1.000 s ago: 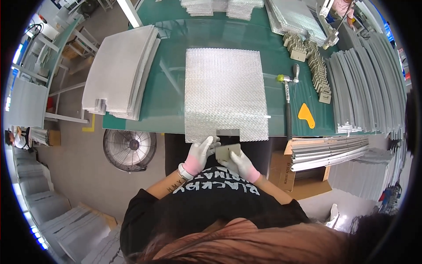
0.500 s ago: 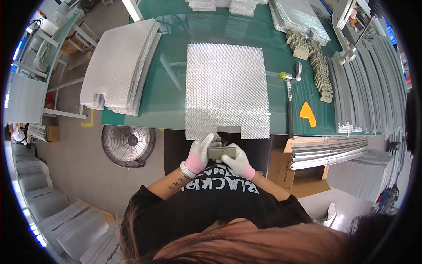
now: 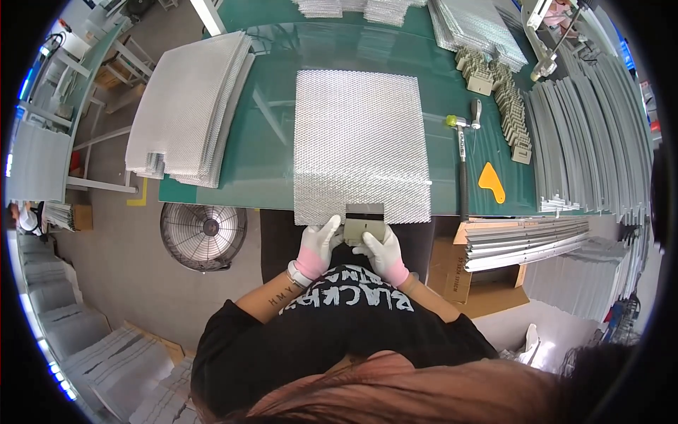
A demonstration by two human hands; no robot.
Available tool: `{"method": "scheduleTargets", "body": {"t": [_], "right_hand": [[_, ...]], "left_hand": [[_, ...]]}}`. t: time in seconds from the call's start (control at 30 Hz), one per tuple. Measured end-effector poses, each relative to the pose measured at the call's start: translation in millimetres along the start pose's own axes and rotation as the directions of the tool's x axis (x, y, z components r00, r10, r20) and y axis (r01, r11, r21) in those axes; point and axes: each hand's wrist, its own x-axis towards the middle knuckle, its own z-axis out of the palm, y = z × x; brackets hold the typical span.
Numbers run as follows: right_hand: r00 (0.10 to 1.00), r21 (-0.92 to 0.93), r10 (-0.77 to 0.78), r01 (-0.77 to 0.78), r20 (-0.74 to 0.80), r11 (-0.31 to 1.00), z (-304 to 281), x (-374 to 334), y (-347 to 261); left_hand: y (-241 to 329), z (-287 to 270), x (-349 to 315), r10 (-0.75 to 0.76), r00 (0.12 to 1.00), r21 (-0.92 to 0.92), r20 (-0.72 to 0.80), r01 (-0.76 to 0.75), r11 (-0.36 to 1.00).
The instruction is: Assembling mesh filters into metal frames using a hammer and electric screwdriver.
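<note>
A silvery metal mesh sheet (image 3: 359, 141) lies on the green table, its notched near edge overhanging toward me. My left hand (image 3: 319, 244), in a white and pink glove, pinches this edge just left of the notch, thumb on top. My right hand (image 3: 383, 254), gloved alike, grips a small grey-beige plastic block (image 3: 364, 229) between thumb and fingers. The block sits at the mouth of the notch, its far side along the opening. Whether it touches the mesh on both sides I cannot tell. Fingers under the sheet and block are partly hidden.
Stacked mesh sheets (image 3: 187, 106) stand at the left, with more (image 3: 477, 32) at the far right. Rows of similar plastic blocks (image 3: 510, 113), a hammer (image 3: 462, 162), a screwdriver (image 3: 475, 116) and a yellow scraper (image 3: 491, 182) lie right. Metal strips (image 3: 593, 141) line the right edge. A fan (image 3: 205, 233) stands below left.
The plastic block has moved away from my body, up to the notch, and tilted to show its broader face. My right hand moved with it; my left stays by the sheet's edge.
</note>
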Motion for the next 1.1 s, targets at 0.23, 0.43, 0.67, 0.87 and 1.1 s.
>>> {"method": "scheduleTargets", "body": {"t": [0.23, 0.43, 0.67, 0.87, 1.1], "right_hand": [[0.999, 0.087, 0.021, -0.024, 0.034, 0.996, -0.6, 3.5, -1.6], [0.999, -0.12, 0.013, -0.017, -0.031, 0.993, 12.6, 3.0, -17.6], [0.892, -0.197, -0.145, 0.065, -0.428, 0.978, 5.3, 5.9, -5.9], [0.896, -0.175, -0.13, 0.06, -0.424, 0.983, 7.1, 2.5, -16.7], [0.957, -0.188, -0.131, 0.083, -0.259, 0.979, -9.5, 5.4, -4.0]], "left_hand": [[0.5, -2.9, -0.9, 0.097, 0.989, 0.206, 0.114, -0.119, 0.971], [10.2, 8.0, -3.1, -0.029, 0.999, 0.161, 0.028, 0.024, 0.987], [11.2, 2.4, 6.2, -0.144, 0.98, 0.429, 0.136, 0.072, 0.9], [9.2, 1.6, 4.8, -0.172, 0.971, 0.263, 0.165, 0.124, 0.957], [26.4, -3.4, -9.4, -0.374, 0.808, 0.096, 0.455, 0.373, 0.923]]}}
